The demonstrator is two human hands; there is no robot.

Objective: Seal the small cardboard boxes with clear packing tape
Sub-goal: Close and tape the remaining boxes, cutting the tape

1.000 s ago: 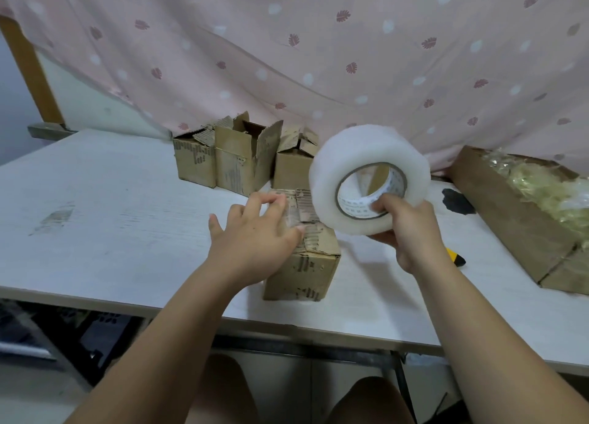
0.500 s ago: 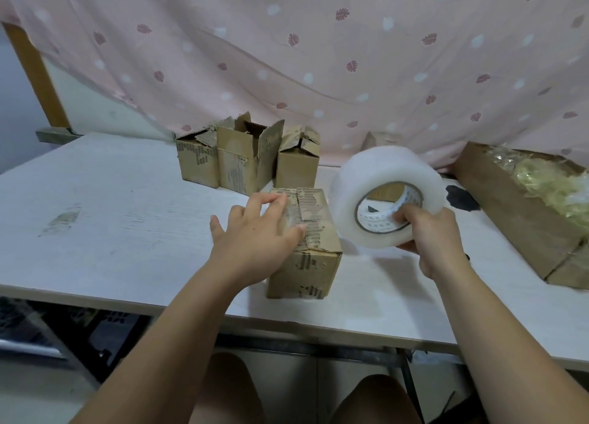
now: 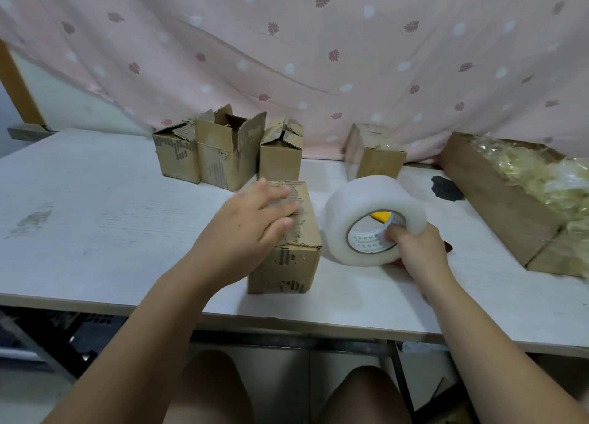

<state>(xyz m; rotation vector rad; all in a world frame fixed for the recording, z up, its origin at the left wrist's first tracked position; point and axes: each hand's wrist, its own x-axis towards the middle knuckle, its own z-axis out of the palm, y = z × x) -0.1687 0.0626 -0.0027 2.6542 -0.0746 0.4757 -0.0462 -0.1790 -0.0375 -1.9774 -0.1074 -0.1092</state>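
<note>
The left hand (image 3: 255, 223) lies flat, fingers spread, on the box (image 3: 291, 248). The right hand (image 3: 417, 251) grips the tape roll (image 3: 366, 213) on the tabletop (image 3: 95, 232).

A small brown cardboard box with worn black print (image 3: 285, 266) lay nearest with its flaps closed, a wide roll of milky clear packing tape (image 3: 357, 200) tilted on edge just to its right, three similar open-flapped boxes (image 3: 223, 159) touching in a row behind, and a tape-wrapped box (image 3: 374, 157) apart to their right.
</note>
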